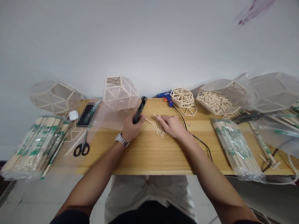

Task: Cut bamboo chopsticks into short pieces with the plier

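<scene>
My left hand is closed around a black hand tool that stands up from the fist; its exact kind does not show clearly. A thin wooden stick reaches from beside that hand toward a small pile of short wooden sticks on the table. To the right of the pile, my right hand pinches a short wooden stick between thumb and fingers, its tip pointing left. The two hands are apart, with the cut pieces between and slightly below them.
A blue glue gun lies behind the hands, its black cord running right. Stick frames are stacked beside it. Covered polyhedron shapes line the wall. Scissors and bagged chopsticks lie left; another chopstick bag lies right.
</scene>
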Demonstrator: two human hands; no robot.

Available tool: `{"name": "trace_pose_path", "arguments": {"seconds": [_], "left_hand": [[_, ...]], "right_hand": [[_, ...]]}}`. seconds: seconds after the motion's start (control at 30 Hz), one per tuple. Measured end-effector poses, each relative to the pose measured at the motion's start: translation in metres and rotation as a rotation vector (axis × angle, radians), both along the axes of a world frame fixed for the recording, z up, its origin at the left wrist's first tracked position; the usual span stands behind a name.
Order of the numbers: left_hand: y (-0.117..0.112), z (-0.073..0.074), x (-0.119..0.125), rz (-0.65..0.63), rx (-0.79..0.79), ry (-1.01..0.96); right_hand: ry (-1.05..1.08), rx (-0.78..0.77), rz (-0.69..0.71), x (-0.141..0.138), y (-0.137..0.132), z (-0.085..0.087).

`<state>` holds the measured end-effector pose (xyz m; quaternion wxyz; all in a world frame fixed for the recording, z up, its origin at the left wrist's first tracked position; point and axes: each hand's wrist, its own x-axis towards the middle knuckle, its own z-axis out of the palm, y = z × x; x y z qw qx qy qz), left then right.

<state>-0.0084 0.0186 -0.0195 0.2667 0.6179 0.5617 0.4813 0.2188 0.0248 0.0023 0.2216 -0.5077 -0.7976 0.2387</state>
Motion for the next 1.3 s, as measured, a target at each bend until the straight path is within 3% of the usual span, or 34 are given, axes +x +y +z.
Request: {"name": "trace_pose_path", "arguments": {"seconds": [0.5,0.97,1.13,1.3], "left_hand": [[-0.001,0.003,0.0,-0.018,0.011,0.057],[0.0,0.004,-0.001,-0.003,0.018,0.041],[0.0,0.003,0.0,0.003,0.024,0.049],[0.001,0.002,0.0,0.016,0.016,0.038]], "right_hand": [[0.122,0.0,0.085,-0.003,-0.002,-0.004],[0.105,0.066,-0.064,0.0,0.002,-0.005],[0.02,0.23,-0.165,0.006,0.008,-0.016],[-0.147,0.174,-0.207,0.01,0.013,-0.026]]}}
